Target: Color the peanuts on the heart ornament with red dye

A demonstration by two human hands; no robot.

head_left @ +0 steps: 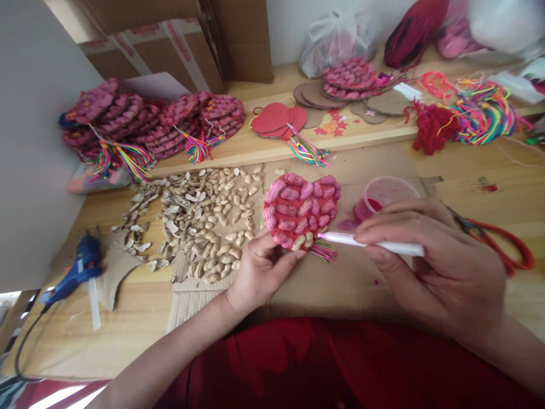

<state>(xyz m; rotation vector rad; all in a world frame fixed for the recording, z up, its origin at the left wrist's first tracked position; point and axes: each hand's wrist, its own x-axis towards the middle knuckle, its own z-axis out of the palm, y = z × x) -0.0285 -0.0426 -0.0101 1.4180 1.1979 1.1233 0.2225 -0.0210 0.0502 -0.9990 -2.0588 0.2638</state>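
Observation:
My left hand (266,267) grips the lower edge of a red heart-shaped card (301,211) with rows of peanut shells on it. Most of these shells are painted pink, while a couple near the bottom are plain tan. A colored tassel (324,251) hangs at the heart's lower right. Between the thumb and fingers of my right hand (438,261) is a white paintbrush (383,243), its pink tip at the heart's lower right edge. Just beyond that hand stands a clear plastic tub (385,192) with pink paint inside, partly hidden by my fingers.
Loose peanut shells (213,210) cover cardboard to the left. A blue glue gun (79,268) lies at far left, red-handled scissors (498,233) at right. Along the back shelf are stacked pink shell-covered pieces (145,122), red cards (279,120), colored tassels (485,113) and plastic bags (338,42).

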